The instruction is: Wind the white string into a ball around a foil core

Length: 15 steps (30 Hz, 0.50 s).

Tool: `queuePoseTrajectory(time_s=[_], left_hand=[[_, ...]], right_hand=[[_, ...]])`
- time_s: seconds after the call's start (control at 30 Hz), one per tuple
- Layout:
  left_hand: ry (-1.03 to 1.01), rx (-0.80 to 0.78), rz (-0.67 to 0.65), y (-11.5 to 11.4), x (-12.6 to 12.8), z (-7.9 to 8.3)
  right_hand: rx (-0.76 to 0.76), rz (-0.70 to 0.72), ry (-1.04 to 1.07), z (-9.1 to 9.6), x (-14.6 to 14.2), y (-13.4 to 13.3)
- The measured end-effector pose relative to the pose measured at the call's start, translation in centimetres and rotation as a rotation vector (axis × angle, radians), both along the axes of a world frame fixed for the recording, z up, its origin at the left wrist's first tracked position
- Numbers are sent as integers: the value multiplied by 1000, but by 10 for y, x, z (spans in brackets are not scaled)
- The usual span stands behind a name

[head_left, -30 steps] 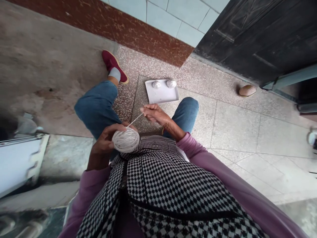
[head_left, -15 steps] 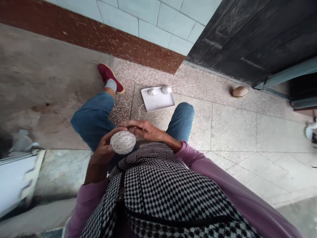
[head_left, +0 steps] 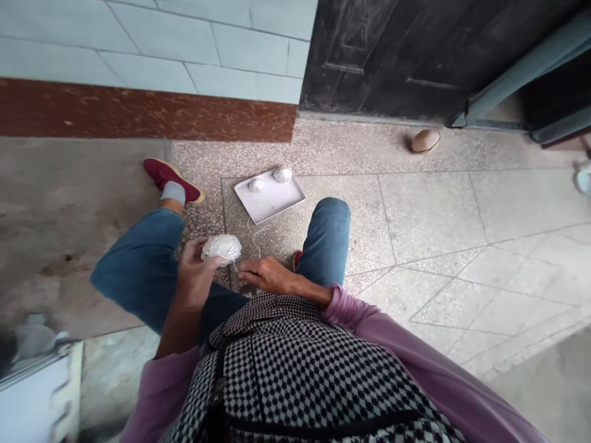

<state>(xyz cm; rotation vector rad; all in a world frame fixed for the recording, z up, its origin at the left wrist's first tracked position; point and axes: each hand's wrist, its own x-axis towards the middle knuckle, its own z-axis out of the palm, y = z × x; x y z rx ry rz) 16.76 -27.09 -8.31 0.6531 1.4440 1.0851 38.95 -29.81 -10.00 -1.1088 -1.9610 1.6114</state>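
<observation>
My left hand [head_left: 196,267] is closed around a large ball of white string [head_left: 222,248], held up above my lap. To its right, my right hand [head_left: 263,274] pinches the strand of string [head_left: 236,266] that comes off the ball, its fingers pressed together. A loose length of the string [head_left: 257,237] trails from near my right hand toward a shallow white tray [head_left: 277,208] on the floor. Two smaller white balls, a left one [head_left: 257,184] and a right one [head_left: 282,174], rest in the tray along its far side.
My knees, in blue jeans [head_left: 325,240], stand on both sides of the tray. Beyond are a tiled wall [head_left: 161,61] and a dark door [head_left: 383,67]. A brown rounded object [head_left: 425,141] lies near the door. White panels [head_left: 41,387] stand at lower left.
The view has turned. My right hand has moved from the top of the ball to below and right of it, drawing the strand away. The ball has been turned in my left hand.
</observation>
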Motion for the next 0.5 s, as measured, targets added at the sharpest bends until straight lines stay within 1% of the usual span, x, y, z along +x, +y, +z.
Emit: queuePoseTrajectory(time_s=[0.07, 0.1, 0.13, 0.2, 0.27, 0.33, 0.4, 0.5], left_hand=[[248, -20, -86, 6, 9, -3], [322, -34, -149, 6, 14, -3], [348, -51, -225, 6, 19, -3], [289, -80, -360, 2, 28, -2], [173, -99, -442, -2, 35, 1], [59, -106, -466, -3, 39, 4], [-37, -124, -498, -2, 42, 5], [-123, -153, -528, -2, 49, 3]], right_hand=[[22, 19, 14, 0, 13, 5], [25, 5, 26, 0, 21, 9], [25, -29, 38, 0, 30, 16], [6, -128, 77, -3, 47, 30], [-67, -210, 163, -6, 61, 42], [-187, -262, 284, -11, 68, 48], [-305, -311, 389, -15, 69, 49], [-429, -408, 480, -22, 68, 46]])
